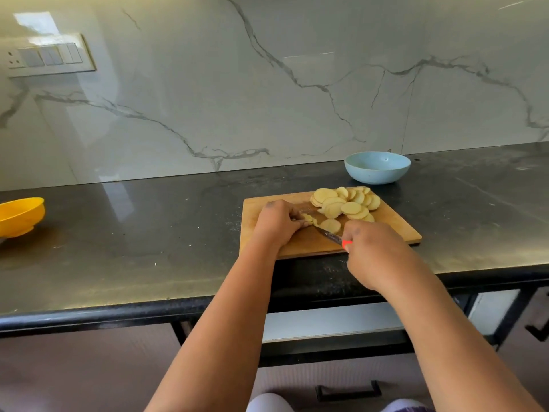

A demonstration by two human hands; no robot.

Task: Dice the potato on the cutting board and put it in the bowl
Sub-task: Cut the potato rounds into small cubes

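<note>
A wooden cutting board lies on the dark counter. A pile of several round potato slices covers its far part. My left hand curls over a small potato piece on the board and holds it down. My right hand grips a knife with a red handle; its blade points left towards that piece, low over the board. A light blue bowl stands behind the board, with nothing in it.
A yellow bowl sits at the far left of the black counter. The marble wall rises right behind the blue bowl. The counter's front edge runs just below the board, with drawers underneath.
</note>
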